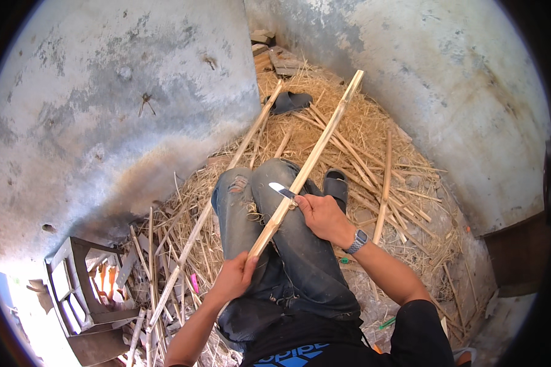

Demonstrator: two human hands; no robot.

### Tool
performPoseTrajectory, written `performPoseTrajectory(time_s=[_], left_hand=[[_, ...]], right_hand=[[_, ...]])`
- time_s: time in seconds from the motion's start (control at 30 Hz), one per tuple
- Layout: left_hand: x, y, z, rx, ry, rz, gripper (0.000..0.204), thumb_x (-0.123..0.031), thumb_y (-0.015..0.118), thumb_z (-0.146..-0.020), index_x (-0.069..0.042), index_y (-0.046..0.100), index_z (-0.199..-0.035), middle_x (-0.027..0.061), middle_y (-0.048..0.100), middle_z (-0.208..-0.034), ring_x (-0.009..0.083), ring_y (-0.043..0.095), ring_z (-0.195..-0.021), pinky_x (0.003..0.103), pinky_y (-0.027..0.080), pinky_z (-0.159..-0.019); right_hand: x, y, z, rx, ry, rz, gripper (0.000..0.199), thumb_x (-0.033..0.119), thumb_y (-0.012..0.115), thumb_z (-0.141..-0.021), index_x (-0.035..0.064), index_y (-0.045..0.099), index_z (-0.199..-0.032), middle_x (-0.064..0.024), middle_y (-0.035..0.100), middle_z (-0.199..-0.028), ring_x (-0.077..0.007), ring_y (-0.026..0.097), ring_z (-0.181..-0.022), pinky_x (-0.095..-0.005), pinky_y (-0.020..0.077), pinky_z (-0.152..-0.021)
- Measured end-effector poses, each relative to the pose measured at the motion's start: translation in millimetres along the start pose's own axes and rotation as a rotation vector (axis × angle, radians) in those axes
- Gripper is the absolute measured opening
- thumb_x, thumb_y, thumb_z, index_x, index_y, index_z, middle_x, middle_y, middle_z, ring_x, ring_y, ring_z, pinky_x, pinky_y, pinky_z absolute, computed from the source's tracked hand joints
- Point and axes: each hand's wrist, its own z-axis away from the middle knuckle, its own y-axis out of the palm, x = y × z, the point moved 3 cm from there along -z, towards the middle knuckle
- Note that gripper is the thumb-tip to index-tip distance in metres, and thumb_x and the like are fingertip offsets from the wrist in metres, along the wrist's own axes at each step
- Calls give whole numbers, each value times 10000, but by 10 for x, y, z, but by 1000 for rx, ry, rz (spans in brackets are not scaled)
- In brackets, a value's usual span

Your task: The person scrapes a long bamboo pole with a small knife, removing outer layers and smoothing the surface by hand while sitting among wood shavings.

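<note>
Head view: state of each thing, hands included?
Left hand, closed on wood strip
Right hand, closed on knife
Knife, blade bare, across wood strip
Wood strip, held at a slant
Jeans, torn at left knee
Watch, strapped on right wrist
Loose sticks, strewn over straw
Straw, loose, scattered

The single fisheye view looks steeply down from the person's head, fairly near the left hand [234, 276] at lower centre and the right hand [324, 215] at centre. It faces forward past the knees [274, 175], taking in walls [110, 98] at upper left and upper right.
</note>
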Motion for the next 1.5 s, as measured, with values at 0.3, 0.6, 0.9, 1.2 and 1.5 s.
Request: performPoseTrajectory(time_s=[0.3, 0.6, 0.9, 1.2, 1.5], left_hand=[[-19, 128, -215, 21, 37, 182, 428, -336, 557, -1098, 9, 576, -846, 136, 514, -622, 206, 452, -570, 392, 415, -561], [18, 181, -160, 82, -46, 301, 448, -379, 537, -1108, -14, 589, -853, 37, 520, -615, 129, 485, -570, 343, 421, -543], [-31, 172, -128, 104, -72, 365, 459, -420, 516, -1113, -44, 590, -860, -20, 507, -599, 76, 482, -525, 281, 387, -499], [10, 219, -113, 250, -136, 532, 433, -457, 466, -1121, -92, 539, -902, -30, 451, -531, 72, 402, -398, 256, 286, -384], [39, 246, -212, 254, -153, 641, 444, -461, 496, -1110, -86, 552, -880, -10, 476, -544, 85, 448, -428, 263, 325, -416]], right_hand=[[64, -88, 40, 69, 46, -75, 449, 305, 509, -1099, -46, 673, -873, -299, 597, -724, -482, 621, -688, -489, 475, -603], [120, -70, 107, 84, -15, -83, 494, 327, 495, -1101, -60, 636, -828, -296, 576, -697, -489, 593, -664, -506, 457, -604], [55, -134, 26, 275, 82, -109, 604, 397, 479, -1102, -83, 606, -759, -290, 561, -641, -470, 587, -623, -521, 447, -626], [-139, -96, 85, 450, 110, -290, 635, 453, 461, -1118, -8, 517, -685, -61, 414, -544, -180, 413, -490, -383, 355, -514], [-379, -88, 203, 658, 554, -989, 538, 464, 528, -1098, 124, 500, -682, 78, 347, -547, -46, 296, -447, -243, 233, -416]])
